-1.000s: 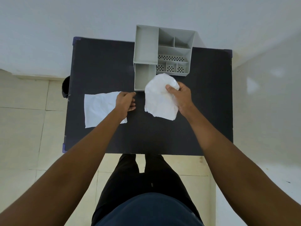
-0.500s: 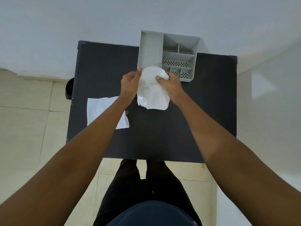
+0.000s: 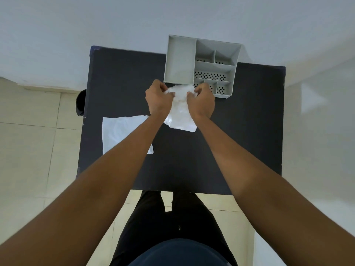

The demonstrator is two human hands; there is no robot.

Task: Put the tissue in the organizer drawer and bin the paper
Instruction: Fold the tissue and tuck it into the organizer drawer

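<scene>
Vs 0.5 s ago: both hands have bunched the tissue [image 3: 179, 109] tighter at its top and pushed it fwd, so its crumpled upper part now sits right at the front edge of the organizer [image 3: 201, 66], over the pulled-out drawer, which is mostly hidden. 1 s ago only the right hand had it; left was on the flat sheet.

Left hand [image 3: 158, 99] is closed round the tissue's upper left, fingers curled in. Right hand [image 3: 201, 101] likewise closed on the upper right, knuckles up. Lower tissue hangs loose between the wrists, bottom corner over the black table [image 3: 240, 131]; can't tell if it touches.

Paper [image 3: 123, 133] lies flat on the table to the left, partly under the left forearm, not held.

Organizer: grey, at the table's far edge. Tall left compartment and the smaller right ones w/ perforated walls look bare. Drawer contents can't be seen behind hands & tissue.

Dark round bin [image 3: 80, 102] on the floor just beside the table's left edge, mostly hidden.
</scene>
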